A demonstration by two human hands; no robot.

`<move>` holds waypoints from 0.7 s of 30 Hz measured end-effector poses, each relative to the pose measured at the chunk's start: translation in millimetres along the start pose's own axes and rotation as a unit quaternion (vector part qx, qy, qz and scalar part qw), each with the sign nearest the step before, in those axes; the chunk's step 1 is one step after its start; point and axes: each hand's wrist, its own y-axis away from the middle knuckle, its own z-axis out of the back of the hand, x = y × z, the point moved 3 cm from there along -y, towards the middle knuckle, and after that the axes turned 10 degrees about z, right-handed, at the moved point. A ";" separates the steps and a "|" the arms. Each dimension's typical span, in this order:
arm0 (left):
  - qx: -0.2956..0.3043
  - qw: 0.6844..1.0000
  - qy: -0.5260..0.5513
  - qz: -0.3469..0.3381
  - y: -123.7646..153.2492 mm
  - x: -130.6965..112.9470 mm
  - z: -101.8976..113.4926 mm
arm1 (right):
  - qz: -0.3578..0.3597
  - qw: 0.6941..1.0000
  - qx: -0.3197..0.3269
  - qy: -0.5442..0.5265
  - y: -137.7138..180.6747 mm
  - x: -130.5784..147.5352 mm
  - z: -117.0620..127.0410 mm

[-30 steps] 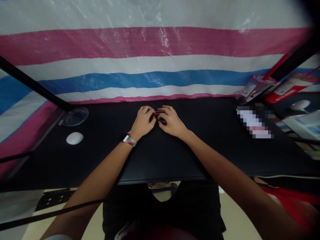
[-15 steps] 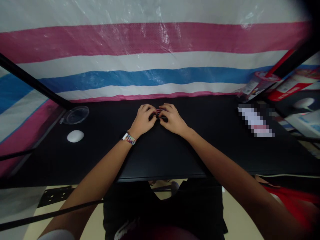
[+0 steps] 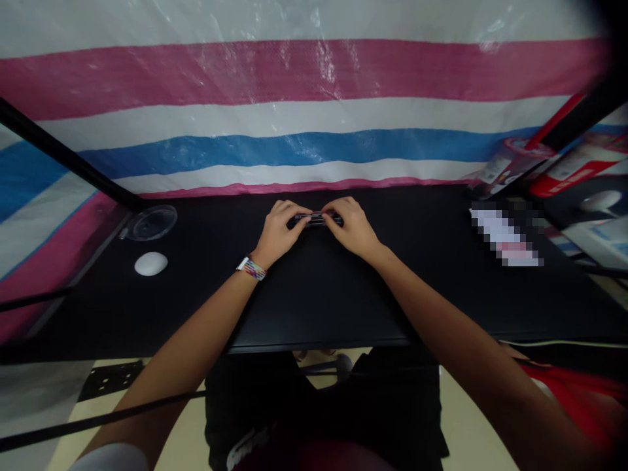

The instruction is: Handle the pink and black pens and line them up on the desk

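Near the back of the black table (image 3: 314,294), a small row of slim, dark, pen-like sticks (image 3: 316,219) lies crosswise between my hands. My left hand (image 3: 281,229) has its thumb and fingers closed on the left end. At the right end, my right hand (image 3: 354,227) pinches in the same way, thumb at the front and fingers behind. Both ends are partly hidden by the fingers, so the exact kind of stick cannot be made out. A colourful woven watch strap (image 3: 252,267) circles my left wrist.
On the left are a white rounded object (image 3: 151,263) and a clear plastic lid (image 3: 154,223). A blurred-out flat item (image 3: 507,239) and a cup with a red straw (image 3: 515,163) stand right. Striped sheeting (image 3: 294,150) hangs behind; a black pole (image 3: 69,154) slants at left.
My hands have moved apart, the right one mostly to the right, and more of the dark sticks shows between them. The view has shifted slightly.
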 end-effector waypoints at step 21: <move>-0.027 0.977 0.180 0.113 -2.2 26.6 -2.3 | -0.224 0.898 -0.079 -0.370 1.3 -31.4 7.0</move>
